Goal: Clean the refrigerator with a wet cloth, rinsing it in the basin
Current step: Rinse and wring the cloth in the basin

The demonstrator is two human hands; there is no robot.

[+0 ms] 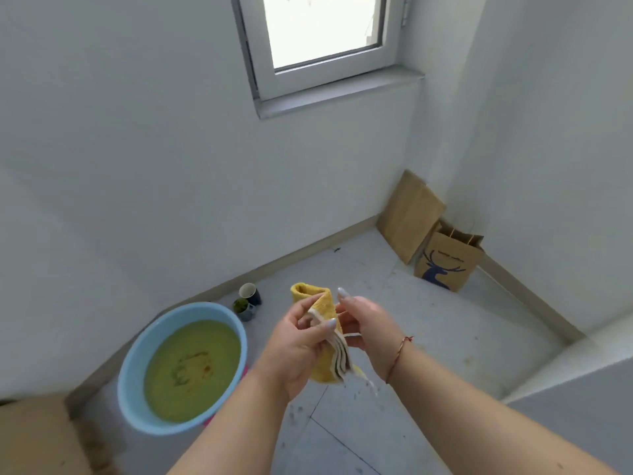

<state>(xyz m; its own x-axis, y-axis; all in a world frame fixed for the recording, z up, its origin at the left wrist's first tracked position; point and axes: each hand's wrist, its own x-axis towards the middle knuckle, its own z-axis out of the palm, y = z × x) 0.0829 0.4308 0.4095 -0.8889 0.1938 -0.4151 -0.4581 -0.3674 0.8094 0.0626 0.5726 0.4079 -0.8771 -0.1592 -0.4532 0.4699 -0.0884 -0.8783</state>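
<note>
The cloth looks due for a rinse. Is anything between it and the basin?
Nothing visible. Both the left hand and right hand hold the folded yellow cloth in the air, right of the blue basin; only bare floor lies between.

Both hands hold a folded yellow cloth (325, 334) upright: left hand (294, 347) grips its middle, right hand (366, 327) touches beside. A blue basin (133, 365) of greenish water sits on the floor, left.
</note>
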